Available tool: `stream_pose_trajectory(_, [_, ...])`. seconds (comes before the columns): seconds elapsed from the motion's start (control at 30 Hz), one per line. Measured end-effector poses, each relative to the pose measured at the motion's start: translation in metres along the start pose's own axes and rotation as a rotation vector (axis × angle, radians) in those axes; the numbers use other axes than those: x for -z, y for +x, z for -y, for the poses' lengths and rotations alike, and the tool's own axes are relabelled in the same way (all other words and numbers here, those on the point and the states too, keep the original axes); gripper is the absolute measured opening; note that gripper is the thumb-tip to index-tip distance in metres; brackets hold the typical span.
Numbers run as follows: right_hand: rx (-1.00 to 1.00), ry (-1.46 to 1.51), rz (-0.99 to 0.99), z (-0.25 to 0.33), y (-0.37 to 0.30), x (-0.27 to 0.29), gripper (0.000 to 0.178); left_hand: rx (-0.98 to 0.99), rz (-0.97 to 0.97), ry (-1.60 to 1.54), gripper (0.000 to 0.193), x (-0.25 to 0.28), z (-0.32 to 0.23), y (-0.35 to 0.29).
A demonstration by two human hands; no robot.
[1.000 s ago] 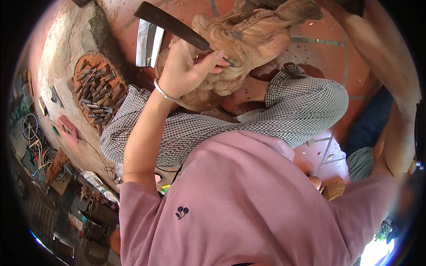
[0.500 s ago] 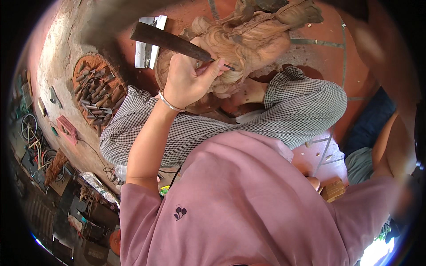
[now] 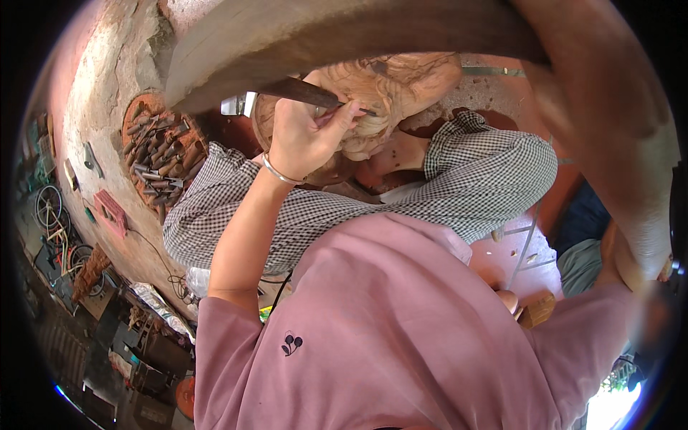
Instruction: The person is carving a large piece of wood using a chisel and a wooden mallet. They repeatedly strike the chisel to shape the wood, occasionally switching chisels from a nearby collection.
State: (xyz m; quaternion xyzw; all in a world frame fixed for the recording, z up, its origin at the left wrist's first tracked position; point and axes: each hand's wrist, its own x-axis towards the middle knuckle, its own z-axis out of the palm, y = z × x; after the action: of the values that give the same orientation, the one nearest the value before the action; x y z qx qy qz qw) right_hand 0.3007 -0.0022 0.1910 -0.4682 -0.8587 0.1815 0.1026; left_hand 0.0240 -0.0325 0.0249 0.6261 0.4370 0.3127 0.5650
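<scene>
My left hand (image 3: 304,140), with a bangle at its wrist, is closed around a wood-carving chisel (image 3: 304,92). The thin steel tip of the chisel meets a carved wooden piece (image 3: 423,82) with wavy relief, lying between my legs. Across the top of the view, close to the camera, stretches a long wooden mallet (image 3: 358,36). My right hand (image 3: 573,79), large and partly blurred at the upper right, grips the mallet's narrow end. The mallet hides the far part of the carving and the butt of the chisel handle.
At the left, a round hollow (image 3: 161,154) holds many wooden-handled chisels among reddish shavings. A pink perforated block (image 3: 110,211) and a cable lie nearby. Cluttered gear (image 3: 64,244) fills the far left. Another person's arm and dark clothing (image 3: 584,222) show at the right.
The mallet has swung into full view across the top, and my right forearm has come further in at the right. My left hand and the chisel stay almost in place on the carving.
</scene>
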Motion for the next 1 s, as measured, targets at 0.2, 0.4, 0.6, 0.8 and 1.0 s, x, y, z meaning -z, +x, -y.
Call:
stream_pose_trajectory(0.2, [-0.005,-0.036,-0.048,0.004,-0.003,0.005,0.05,-0.054,0.025,0.116,0.015,0.003,0.003,0.001])
stream_pose_trajectory(0.4, [0.009,-0.059,-0.085,0.008,-0.005,0.006,0.05,-0.007,-0.056,0.033,0.017,-0.005,0.005,-0.004])
stream_pose_trajectory(0.6, [0.004,-0.103,-0.135,0.018,-0.007,0.005,0.05,-0.103,-0.003,0.269,0.018,-0.009,0.002,-0.004])
stream_pose_trajectory(0.8, [0.018,-0.161,-0.202,0.02,-0.013,0.003,0.05,0.036,-0.026,-0.039,0.011,-0.007,-0.005,-0.01])
stream_pose_trajectory(1.0, [0.024,-0.194,-0.251,0.024,-0.013,0.002,0.05,0.043,0.135,0.096,0.011,0.004,-0.003,-0.005])
